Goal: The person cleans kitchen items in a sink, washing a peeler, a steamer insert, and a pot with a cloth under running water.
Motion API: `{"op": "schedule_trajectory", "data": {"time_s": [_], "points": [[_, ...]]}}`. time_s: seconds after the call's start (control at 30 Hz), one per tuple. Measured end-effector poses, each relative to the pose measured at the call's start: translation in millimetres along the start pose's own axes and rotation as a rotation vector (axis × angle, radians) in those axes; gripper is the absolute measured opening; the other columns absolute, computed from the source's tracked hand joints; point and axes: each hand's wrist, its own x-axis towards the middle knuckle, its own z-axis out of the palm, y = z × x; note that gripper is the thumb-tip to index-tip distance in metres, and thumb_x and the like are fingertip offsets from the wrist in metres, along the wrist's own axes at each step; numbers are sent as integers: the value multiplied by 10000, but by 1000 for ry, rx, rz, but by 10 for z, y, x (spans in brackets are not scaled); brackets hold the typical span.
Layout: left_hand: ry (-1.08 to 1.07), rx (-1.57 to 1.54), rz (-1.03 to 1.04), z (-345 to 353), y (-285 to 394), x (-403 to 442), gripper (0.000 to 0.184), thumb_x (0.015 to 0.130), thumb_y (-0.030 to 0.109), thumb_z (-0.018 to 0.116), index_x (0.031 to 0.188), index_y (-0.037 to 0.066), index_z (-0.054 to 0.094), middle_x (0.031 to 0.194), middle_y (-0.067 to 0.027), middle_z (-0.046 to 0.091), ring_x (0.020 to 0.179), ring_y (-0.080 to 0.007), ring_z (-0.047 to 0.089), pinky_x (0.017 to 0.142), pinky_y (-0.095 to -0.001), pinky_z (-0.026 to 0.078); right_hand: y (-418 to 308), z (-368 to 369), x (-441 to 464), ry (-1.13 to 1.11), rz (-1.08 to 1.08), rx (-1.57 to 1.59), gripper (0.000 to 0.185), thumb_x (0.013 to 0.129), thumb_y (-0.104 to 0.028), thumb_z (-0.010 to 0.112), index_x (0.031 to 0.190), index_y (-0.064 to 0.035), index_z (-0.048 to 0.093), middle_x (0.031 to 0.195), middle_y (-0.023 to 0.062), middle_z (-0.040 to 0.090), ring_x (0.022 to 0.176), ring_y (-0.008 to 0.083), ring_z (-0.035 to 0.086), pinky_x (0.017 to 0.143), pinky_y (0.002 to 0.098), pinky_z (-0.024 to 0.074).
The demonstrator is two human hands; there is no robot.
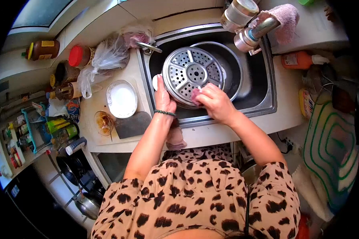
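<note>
A round metal steamer tray full of small holes is tilted over the sink. My left hand grips its left edge, fingers behind the rim and thumb along the side. In my right hand a pinkish cloth is bunched and pressed against the tray's lower rim. Behind the tray, a large round metal pot sits in the sink, partly hidden. A small white round piece shows beside my left thumb; I cannot tell what it is.
The faucet, draped with a pink towel, stands at the sink's back right. A white plate, a dark board and a glass bowl lie left. An orange spray bottle is right. A cloth hangs over the front edge.
</note>
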Motion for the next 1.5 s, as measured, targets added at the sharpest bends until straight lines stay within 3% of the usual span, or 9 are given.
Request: {"op": "schedule_trajectory", "data": {"time_s": [0.33, 0.5, 0.73, 1.0, 1.07, 1.2, 1.33, 1.4, 1.5], "points": [[-3, -15, -7, -134, -20, 66, 479, 936, 440, 534, 1148, 11, 553, 1073, -99, 648, 944, -202, 644, 834, -347, 532, 33, -115, -69, -105, 77, -58, 124, 718, -22, 596, 837, -54, 602, 858, 77, 590, 799, 256, 556, 715, 348, 478], [61, 138, -56, -35, -85, -13, 495, 926, 470, 537, 1087, 4, 584, 1007, -103, 657, 863, -189, 652, 759, -319, 540, -201, 364, 286, 124, 40, -14, 109, 753, -72, 590, 862, -78, 592, 856, 70, 580, 801, 255, 565, 708, 353, 479], [-76, -18, -147, -197, -63, -22, 546, 980, 475, 383, 1286, 36, 497, 1258, -147, 571, 1132, -274, 570, 987, -443, 457, 895, 312, 717, 132, 227, -235, 124, 756, -50, 571, 835, -102, 651, 820, 104, 612, 792, 307, 620, 687, 404, 505], [3, 22, 45, -535, 187, 140, 485, 952, 421, 508, 1219, 16, 515, 1162, -107, 615, 1012, -216, 623, 883, -369, 518, 532, 59, -259, 2, 657, -140, 73, 826, -132, 579, 873, -87, 612, 873, 149, 607, 840, 354, 614, 711, 444, 489], [-31, -5, 58, -503, 303, 105, 495, 963, 434, 476, 1225, 17, 521, 1183, -109, 608, 1031, -216, 614, 907, -368, 503, 958, 79, -294, 11, 669, -286, 123, 831, -126, 567, 942, -80, 593, 928, 150, 607, 834, 358, 612, 717, 449, 492], [-10, 19, 60, -471, 376, 44, 501, 971, 446, 447, 1240, 30, 523, 1199, -105, 604, 1069, -220, 597, 935, -373, 485, 2036, 382, -493, -324, 565, -833, 292, 850, -146, 569, 1126, -55, 540, 1089, 194, 601, 932, 381, 605, 824, 440, 486], [21, -9, 71, -495, 334, 20, 486, 967, 430, 469, 1213, 16, 534, 1164, -105, 619, 1037, -214, 614, 920, -370, 498, 2097, 572, -654, -675, 942, -449, 296, 826, -119, 610, 1104, -27, 571, 1058, 179, 638, 944, 357, 627, 822, 421, 500], [38, 4, 76, -452, 306, 8, 486, 965, 429, 474, 1208, 13, 536, 1155, -105, 623, 1024, -214, 621, 905, -371, 507, 1644, 181, -459, -331, 895, -199, 199, 795, -85, 651, 980, -16, 626, 967, 181, 675, 917, 309, 657, 779, 394, 516], [57, 21, 80, -437, 221, 88, 466, 959, 411, 500, 1190, 8, 533, 1109, -92, 634, 981, -203, 634, 858, -362, 530, 1095, -79, -152, 36, 831, 69, 241, 776, -74, 678, 1005, -20, 623, 903, 165, 686, 859, 288, 674, 768, 376, 517]]}}
